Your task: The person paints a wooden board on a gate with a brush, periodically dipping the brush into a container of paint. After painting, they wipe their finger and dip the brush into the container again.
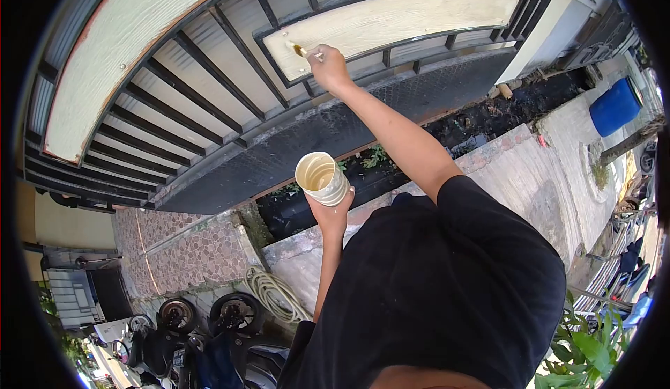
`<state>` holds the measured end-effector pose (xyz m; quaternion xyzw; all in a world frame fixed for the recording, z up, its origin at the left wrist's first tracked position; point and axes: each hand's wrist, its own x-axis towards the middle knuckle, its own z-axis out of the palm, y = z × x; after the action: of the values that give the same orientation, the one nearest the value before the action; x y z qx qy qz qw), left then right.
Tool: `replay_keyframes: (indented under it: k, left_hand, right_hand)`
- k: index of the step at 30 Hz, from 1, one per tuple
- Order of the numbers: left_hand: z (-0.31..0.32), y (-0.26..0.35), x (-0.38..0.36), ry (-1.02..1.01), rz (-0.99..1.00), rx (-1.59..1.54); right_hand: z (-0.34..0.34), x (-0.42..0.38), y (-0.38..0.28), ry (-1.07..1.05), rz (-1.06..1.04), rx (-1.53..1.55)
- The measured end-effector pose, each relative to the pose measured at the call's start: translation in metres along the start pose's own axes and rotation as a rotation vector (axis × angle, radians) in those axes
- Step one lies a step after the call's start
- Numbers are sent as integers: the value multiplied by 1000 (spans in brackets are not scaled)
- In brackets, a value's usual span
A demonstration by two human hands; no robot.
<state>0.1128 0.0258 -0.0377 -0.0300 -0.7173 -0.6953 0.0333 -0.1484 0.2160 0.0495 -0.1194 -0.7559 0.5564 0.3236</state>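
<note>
My right hand [328, 68] is closed around the handle of a small paintbrush [300, 51]. The brush's bristles touch the left end of a long cream panel [398, 26] framed in black metal on the gate. Lower down, my left hand [331, 211] grips a ribbed cream cup [326, 185] from below and the side. Pale paint lies inside the cup, and its outer wall is streaked. The cup's open mouth faces up toward me.
Black gate bars [216, 64] surround the panels, with a second cream panel [105, 47] at left. Below the gate runs a dark ditch [293, 211] beside a concrete edge. A coiled hose [272, 292], parked motorcycles [202, 350] and a blue barrel [615, 106] stand around.
</note>
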Motion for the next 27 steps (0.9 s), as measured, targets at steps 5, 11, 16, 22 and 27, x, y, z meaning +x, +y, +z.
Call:
replay_keyframes:
  k: [5,11,16,22,27]
  left_hand:
    - [-7,-5,-10,-15,43,-26]
    - [-7,-10,-15,-29,46,-16]
    - [-1,-8,-17,-74,77,-25]
    - [-1,-11,-35,-66,18,-37]
    - [17,-4,-27,-42,26,34]
  right_hand:
    - [-71,46,43,484,71,-43]
    - [-42,34,36,291,-28,-151]
    - [-67,45,61,10,-39,-113]
    - [-139,79,90,674,317,-68]
    - [-56,25,58,28,-52,-13]
